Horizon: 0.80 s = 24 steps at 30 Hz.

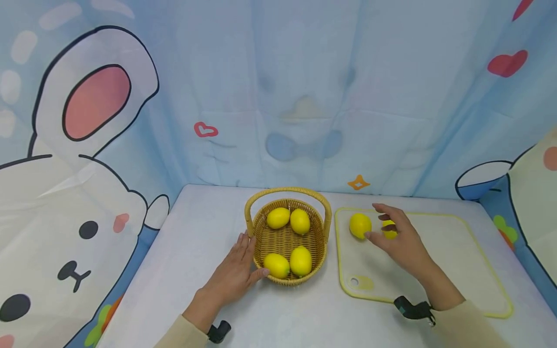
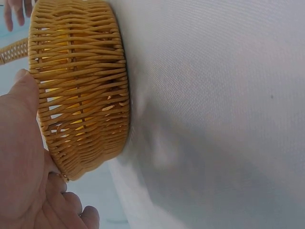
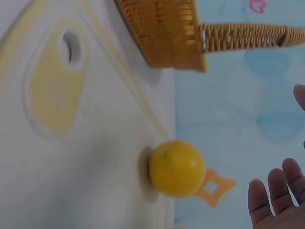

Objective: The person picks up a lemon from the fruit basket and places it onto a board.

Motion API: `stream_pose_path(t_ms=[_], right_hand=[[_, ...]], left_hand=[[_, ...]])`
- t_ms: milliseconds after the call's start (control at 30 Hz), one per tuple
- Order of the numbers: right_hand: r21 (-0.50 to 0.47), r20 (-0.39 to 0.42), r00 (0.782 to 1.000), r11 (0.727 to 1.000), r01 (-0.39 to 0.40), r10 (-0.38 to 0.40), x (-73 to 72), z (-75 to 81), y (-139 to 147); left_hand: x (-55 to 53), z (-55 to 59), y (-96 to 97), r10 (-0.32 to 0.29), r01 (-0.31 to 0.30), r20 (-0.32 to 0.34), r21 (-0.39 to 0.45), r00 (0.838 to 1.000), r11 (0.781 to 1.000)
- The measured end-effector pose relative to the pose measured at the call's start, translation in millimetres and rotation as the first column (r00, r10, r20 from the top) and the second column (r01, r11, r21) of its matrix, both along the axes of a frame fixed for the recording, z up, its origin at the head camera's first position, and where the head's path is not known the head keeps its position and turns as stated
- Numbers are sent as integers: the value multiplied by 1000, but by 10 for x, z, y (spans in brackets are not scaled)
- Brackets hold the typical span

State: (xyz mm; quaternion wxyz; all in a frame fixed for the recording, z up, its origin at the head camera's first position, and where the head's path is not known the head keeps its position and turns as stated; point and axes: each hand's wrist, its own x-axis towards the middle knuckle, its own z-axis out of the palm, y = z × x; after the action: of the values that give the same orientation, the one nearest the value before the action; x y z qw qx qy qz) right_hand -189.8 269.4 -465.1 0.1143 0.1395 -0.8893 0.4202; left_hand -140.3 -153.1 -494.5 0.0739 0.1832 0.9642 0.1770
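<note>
A round wicker basket (image 1: pixel 283 237) with an arched handle stands on the table and holds several yellow lemons (image 1: pixel 301 261). My left hand (image 1: pixel 237 273) rests against its left side, fingers extended and thumb at the front rim; the left wrist view shows the thumb touching the wicker basket (image 2: pixel 81 86). Over the cutting board hovers my right hand (image 1: pixel 402 239), fingers spread and bent a little, holding nothing. Just left of its thumb, one lemon (image 1: pixel 360 225) sits on the board. Another lemon (image 1: pixel 388 229) is partly hidden behind the right hand's fingers.
The white cutting board (image 1: pixel 448 261) has a yellow-green edge and a hole at its near left corner. It lies right of the basket. A patterned blue curtain (image 1: pixel 304 96) hangs behind the white table (image 1: pixel 196 227).
</note>
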Motion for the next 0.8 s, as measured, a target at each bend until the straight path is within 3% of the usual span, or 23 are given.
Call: stream_pose_path(t_ms=[233,467,600,800], right_hand=[[-138,-100,988,982,-131,118,142,50,-334],[-217,-139,949,926,-309,284,232,119,-722],[-198,-65,906,885,-422,417,215,123,-951],[-139,160,828,843,-520,537,69,90,-1275]], left_hand=[[1,5,2,-3,3,-5,4,1000,1000],[2,0,3,-6,6,-17,-4,1000,1000],[3,6,8,-4,4,-17,-6,1000,1000],[2,10,11,4,-5,-17,-14,1000,1000]])
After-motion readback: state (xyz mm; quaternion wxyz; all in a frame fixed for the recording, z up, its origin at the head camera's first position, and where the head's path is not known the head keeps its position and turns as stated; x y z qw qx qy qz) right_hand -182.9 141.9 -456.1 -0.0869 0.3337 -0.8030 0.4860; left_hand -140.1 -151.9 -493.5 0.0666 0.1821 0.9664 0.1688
